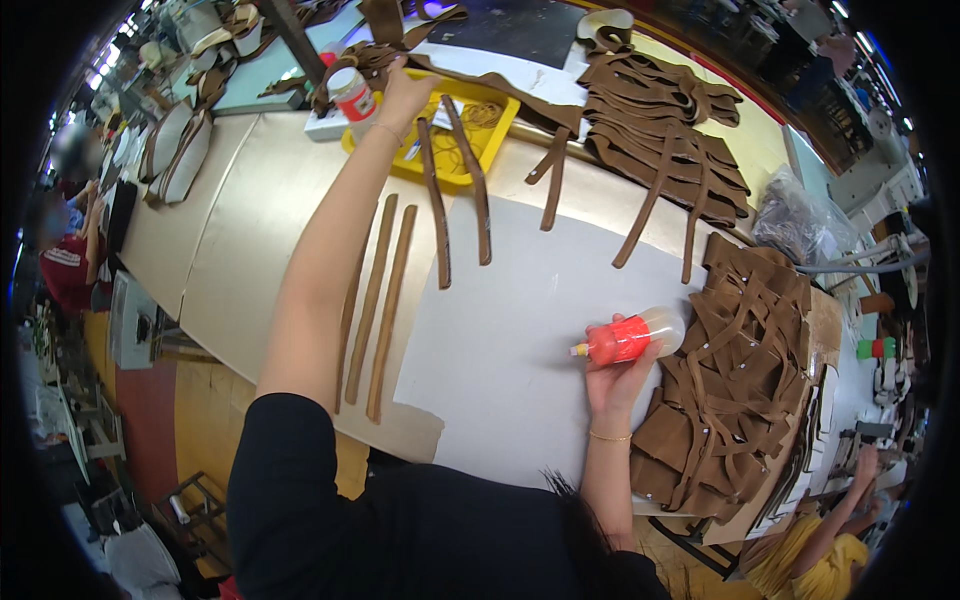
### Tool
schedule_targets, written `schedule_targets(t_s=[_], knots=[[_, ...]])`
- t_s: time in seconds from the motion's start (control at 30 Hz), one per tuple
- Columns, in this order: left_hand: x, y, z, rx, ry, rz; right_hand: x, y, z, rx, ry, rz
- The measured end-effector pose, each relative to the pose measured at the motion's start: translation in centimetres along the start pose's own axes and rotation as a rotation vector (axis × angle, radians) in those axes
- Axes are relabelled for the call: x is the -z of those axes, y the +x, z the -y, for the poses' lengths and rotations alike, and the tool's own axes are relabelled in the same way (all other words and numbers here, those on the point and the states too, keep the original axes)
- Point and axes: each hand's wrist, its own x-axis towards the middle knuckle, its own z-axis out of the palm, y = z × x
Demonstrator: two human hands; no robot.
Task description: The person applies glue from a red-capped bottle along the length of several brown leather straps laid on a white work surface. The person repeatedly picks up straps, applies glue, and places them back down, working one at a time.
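Observation:
My right hand [618,383] is wrapped round a clear plastic squeeze bottle [662,330] with a red band. The bottle lies on its side, its narrow tip pointing left above a grey sheet [520,350]. Stretched out to the far side, my left hand [408,98] is at a heap of brown strips [372,58]. Its fingers are bent at the heap, and what they hold is hidden. Beside that hand is a yellow tray [500,130] with rubber bands inside. Two dark brown strips [437,215] lean over its near edge onto the sheet.
Several long brown strips [390,320] lie left of the sheet. Brown strapped pieces [730,370] are heaped at the right, with more stacked pieces [650,120] behind. A jar with a red label [350,97] stands by the tray. Other people work at both sides.

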Motion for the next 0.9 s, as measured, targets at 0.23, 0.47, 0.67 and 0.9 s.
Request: schedule_targets(t_s=[0.23,0.47,0.67,0.9], knots=[[12.9,-11.3,-2.8,0.118,-0.093,0.359,0.5,0.0,0.0,0.011,-0.012,-0.054],[14.8,-14.7,7.9,0.251,0.381,0.313,0.2,0.0,-0.1,0.038,-0.081,-0.027],[12.6,-13.0,9.4,0.067,0.483,0.260,0.3,-0.1,-0.1,0.057,-0.077,-0.020],[13.1,-12.7,8.9,0.207,0.313,0.354,0.2,-0.1,-0.2,0.050,-0.072,0.001]])
